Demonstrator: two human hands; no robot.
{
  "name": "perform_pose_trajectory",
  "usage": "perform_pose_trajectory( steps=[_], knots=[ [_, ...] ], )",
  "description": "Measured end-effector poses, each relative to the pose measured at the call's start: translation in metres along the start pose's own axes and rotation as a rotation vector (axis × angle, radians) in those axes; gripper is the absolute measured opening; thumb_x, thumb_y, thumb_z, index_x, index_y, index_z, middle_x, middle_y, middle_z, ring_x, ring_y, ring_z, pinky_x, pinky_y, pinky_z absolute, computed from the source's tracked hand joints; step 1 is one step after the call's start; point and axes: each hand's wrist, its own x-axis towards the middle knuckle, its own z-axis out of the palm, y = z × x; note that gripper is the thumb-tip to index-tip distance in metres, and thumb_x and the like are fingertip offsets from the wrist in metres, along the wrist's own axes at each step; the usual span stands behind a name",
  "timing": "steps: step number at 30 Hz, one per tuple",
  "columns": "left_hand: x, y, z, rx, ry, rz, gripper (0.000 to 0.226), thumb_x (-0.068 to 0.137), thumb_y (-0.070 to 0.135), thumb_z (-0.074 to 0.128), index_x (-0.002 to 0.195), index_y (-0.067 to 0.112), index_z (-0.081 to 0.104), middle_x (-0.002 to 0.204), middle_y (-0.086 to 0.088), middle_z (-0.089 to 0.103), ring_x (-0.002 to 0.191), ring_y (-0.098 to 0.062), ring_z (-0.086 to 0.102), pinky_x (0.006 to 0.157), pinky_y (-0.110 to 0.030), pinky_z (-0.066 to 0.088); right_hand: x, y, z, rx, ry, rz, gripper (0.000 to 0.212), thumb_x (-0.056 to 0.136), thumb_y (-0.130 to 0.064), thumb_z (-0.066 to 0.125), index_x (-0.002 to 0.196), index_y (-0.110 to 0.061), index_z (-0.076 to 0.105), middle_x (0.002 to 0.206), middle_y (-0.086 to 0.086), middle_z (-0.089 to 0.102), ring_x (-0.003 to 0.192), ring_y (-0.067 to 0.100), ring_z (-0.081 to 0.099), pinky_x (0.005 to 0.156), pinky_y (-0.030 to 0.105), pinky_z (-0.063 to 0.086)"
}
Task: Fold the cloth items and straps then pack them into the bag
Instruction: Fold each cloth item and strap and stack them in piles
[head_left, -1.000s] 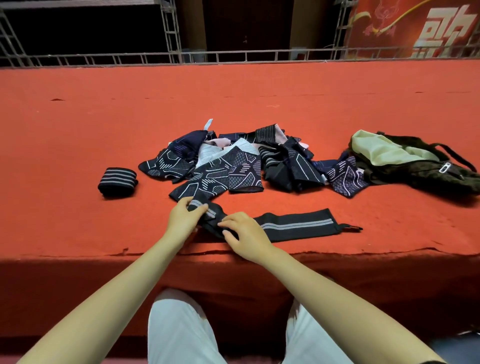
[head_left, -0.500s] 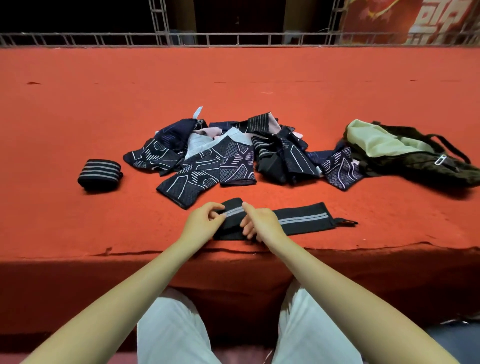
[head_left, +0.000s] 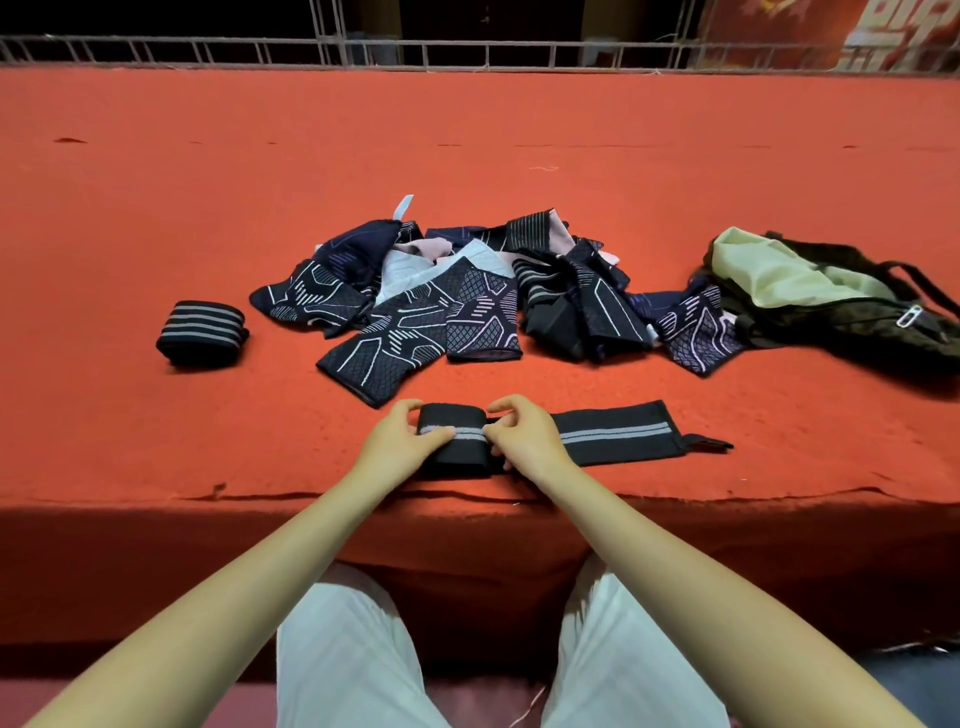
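Here both hands pinch strap (head_left: 613, 435) (near edge).

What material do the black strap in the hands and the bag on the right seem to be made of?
The strap, which both hands grip at its rolled end, looks like thick woven elastic, matte black with a grey stripe; it rolls tight and lies flat. The bag looks like thin dark synthetic fabric with a pale lining; it slumps and carries a metal zipper pull. Neither can be told for sure.

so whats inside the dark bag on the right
The bag lies open, showing a pale yellow-green lining or cloth at its mouth. Anything deeper inside is covered and cannot be seen.
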Motion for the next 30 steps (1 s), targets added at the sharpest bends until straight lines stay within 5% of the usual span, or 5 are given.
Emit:
perform_pose_trajectory(
  steps=[5, 9, 19, 25, 30],
  knots=[
    [0.001, 0.005, 0.013, -0.218, -0.062, -0.058, 0.020, 0.086, 0.024, 0.066, 0.102, 0.011, 0.065, 0.087, -0.003, 0.066, 0.068, -0.012, 0.060, 0.046, -0.020, 0.049, -0.003, 0.007, 0.001, 0.087, 0.076, -0.083, 0.017, 0.084, -0.016, 0.061, 0.099, -0.022, 0.062, 0.072, -0.009, 0.056, 0.065, 0.010, 0.054, 0.068, 0.037, 0.050],
    [0.003, 0.004, 0.019, -0.388, 0.030, -0.162, 0.014, 0.089, 0.018, 0.062, 0.097, 0.006, 0.062, 0.084, -0.007, 0.062, 0.056, -0.015, 0.052, 0.037, -0.018, 0.041, -0.008, 0.009, -0.005, 0.067, 0.143, -0.184, 0.014, 0.087, -0.016, 0.058, 0.099, -0.021, 0.064, 0.081, -0.008, 0.058, 0.069, 0.005, 0.052, 0.071, 0.022, 0.046],
    [-0.006, 0.058, 0.020, -0.484, -0.316, -0.147, 0.058, 0.097, 0.055, 0.030, 0.110, 0.013, 0.067, 0.102, -0.002, 0.069, 0.079, -0.014, 0.061, 0.067, -0.026, 0.051, -0.010, 0.002, -0.030, 0.406, -0.043, 0.021, 0.037, 0.096, -0.047, 0.045, 0.101, -0.013, 0.059, 0.077, 0.004, 0.054, 0.061, 0.014, 0.054, 0.041, 0.025, 0.042],
    [-0.003, 0.048, 0.044, -0.258, -0.254, -0.029, 0.022, 0.092, 0.016, 0.055, 0.112, 0.016, 0.063, 0.089, 0.001, 0.064, 0.075, -0.009, 0.055, 0.070, -0.024, 0.047, -0.002, 0.019, -0.053, -0.048, -0.044, 0.050, 0.029, 0.089, -0.035, 0.058, 0.109, -0.014, 0.063, 0.096, 0.005, 0.066, 0.075, 0.017, 0.061, 0.064, 0.032, 0.050],
    [-0.001, 0.033, 0.053, -0.222, -0.097, -0.024, 0.049, 0.083, 0.015, 0.067, 0.129, 0.012, 0.050, 0.098, -0.003, 0.059, 0.081, -0.020, 0.064, 0.085, -0.040, 0.055, -0.003, 0.025, -0.051, -0.697, 0.068, -0.062, 0.068, 0.091, -0.055, 0.048, 0.145, -0.015, 0.033, 0.135, 0.008, 0.051, 0.125, 0.028, 0.047, 0.094, 0.040, 0.043]
  ],
)
